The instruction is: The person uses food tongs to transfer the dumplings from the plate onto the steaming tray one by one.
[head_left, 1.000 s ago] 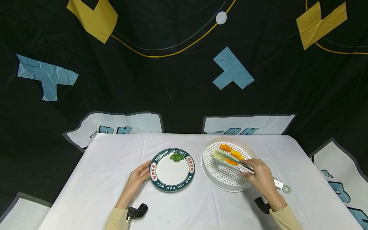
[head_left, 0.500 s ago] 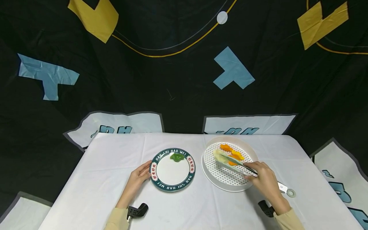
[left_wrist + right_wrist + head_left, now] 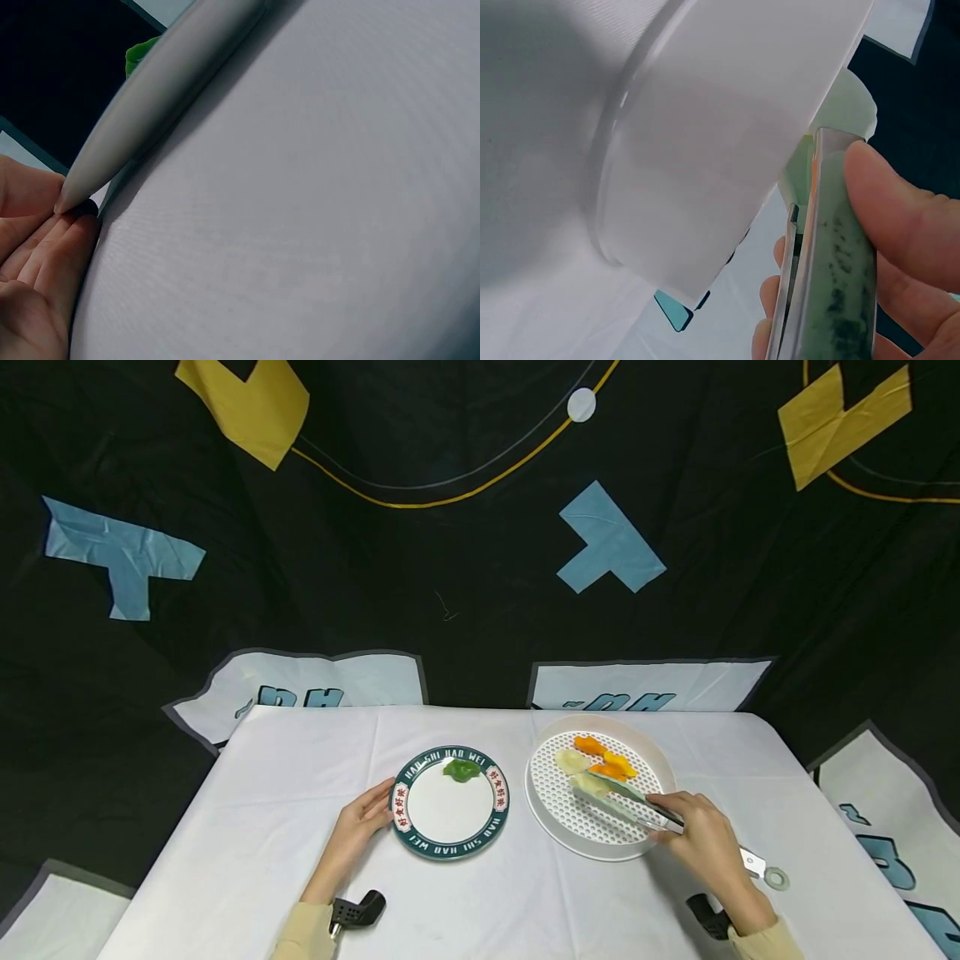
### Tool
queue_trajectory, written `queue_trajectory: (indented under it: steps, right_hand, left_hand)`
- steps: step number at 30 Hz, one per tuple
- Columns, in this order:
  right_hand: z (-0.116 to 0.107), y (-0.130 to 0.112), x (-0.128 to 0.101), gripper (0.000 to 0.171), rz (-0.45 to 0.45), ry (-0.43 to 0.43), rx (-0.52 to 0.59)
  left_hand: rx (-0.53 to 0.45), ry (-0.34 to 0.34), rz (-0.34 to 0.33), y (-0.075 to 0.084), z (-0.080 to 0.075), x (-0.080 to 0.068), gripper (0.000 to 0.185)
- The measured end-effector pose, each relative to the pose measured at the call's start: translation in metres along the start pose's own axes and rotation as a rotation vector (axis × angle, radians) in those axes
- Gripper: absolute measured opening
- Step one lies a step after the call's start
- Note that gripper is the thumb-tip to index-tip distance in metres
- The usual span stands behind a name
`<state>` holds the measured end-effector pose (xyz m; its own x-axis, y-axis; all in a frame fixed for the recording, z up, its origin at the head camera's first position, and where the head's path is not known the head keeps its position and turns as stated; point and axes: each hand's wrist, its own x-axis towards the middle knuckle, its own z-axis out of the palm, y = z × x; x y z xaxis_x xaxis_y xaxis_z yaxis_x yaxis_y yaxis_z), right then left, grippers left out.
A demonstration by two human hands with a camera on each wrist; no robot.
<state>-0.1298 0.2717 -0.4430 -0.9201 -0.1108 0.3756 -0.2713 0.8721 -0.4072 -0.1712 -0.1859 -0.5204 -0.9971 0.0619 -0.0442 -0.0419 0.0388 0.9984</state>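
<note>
My right hand [image 3: 701,846] grips a pair of metal tongs [image 3: 637,800] whose tips pinch a pale dumpling [image 3: 589,784] over the white perforated tray [image 3: 592,831]. Another pale dumpling [image 3: 572,762] and orange dumplings [image 3: 609,766] lie at the tray's far side. In the right wrist view my thumb and fingers [image 3: 900,225] squeeze the tongs [image 3: 829,262] beside the tray's wall [image 3: 727,150]. My left hand [image 3: 358,827] rests with straight fingers against the left rim of the green-rimmed plate [image 3: 450,847], which holds a green dumpling [image 3: 461,769]. The left wrist view shows my fingertips [image 3: 52,240] at the plate's rim [image 3: 142,112].
A white cloth covers the table [image 3: 247,827], whose far edge meets a black backdrop. Small black wrist-camera mounts [image 3: 358,910] sit near both sleeves. The tongs' ring end [image 3: 776,879] sticks out to the right of my hand.
The tongs and right hand have drawn back toward me and to the right, carrying one pale dumpling away from the others. The left hand and plate have stayed put.
</note>
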Motion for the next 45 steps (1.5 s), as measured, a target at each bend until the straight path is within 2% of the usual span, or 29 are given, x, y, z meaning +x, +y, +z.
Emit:
queue_trajectory:
  steps: [17, 24, 35, 45]
  right_hand:
    - [0.003, -0.007, 0.005, 0.049, 0.037, -0.034, 0.023]
    - [0.009, -0.017, 0.011, 0.051, 0.028, -0.035, 0.052]
    - [0.030, -0.043, 0.029, 0.058, -0.072, -0.015, 0.094]
    - [0.047, -0.065, 0.045, 0.057, -0.131, -0.034, 0.111]
  left_hand:
    - [0.009, 0.000, 0.020, 0.001, 0.000, -0.001, 0.053]
    - [0.006, 0.004, 0.007, 0.000, 0.000, -0.001, 0.053]
    - [0.018, -0.010, 0.015, 0.002, 0.000, -0.001, 0.053]
    - [0.022, 0.003, 0.010, 0.001, 0.000, -0.001, 0.053]
